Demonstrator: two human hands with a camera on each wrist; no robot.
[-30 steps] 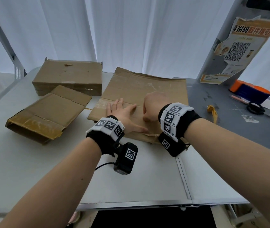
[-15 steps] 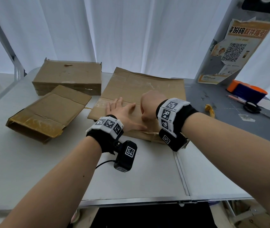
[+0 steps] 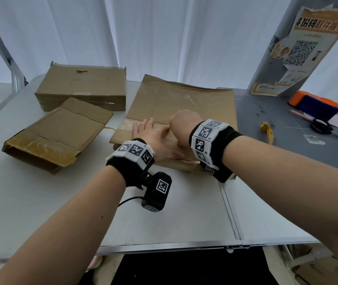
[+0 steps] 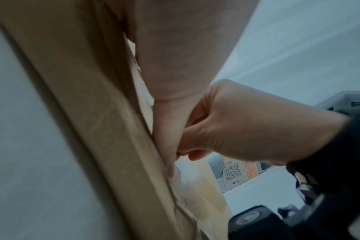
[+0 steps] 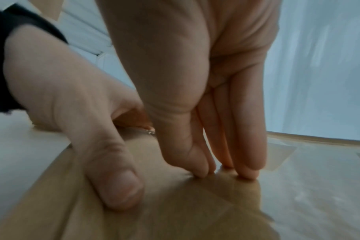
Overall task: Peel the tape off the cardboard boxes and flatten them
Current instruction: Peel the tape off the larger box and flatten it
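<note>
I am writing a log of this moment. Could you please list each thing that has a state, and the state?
flattened box: flat on the table, clear tape still on it
left hand: fingers straight, presses the flattened box
right hand: fingertips pinch at the tape
half-collapsed box: near end open, brown tape on it
far box: closed, not flattened
scissors: lying on the grey table, untouched

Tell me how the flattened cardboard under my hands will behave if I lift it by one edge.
The flattened cardboard looks thin and creased, so it would probably bend at the folds. It is likely light. The left hand lies flat on it.
</note>
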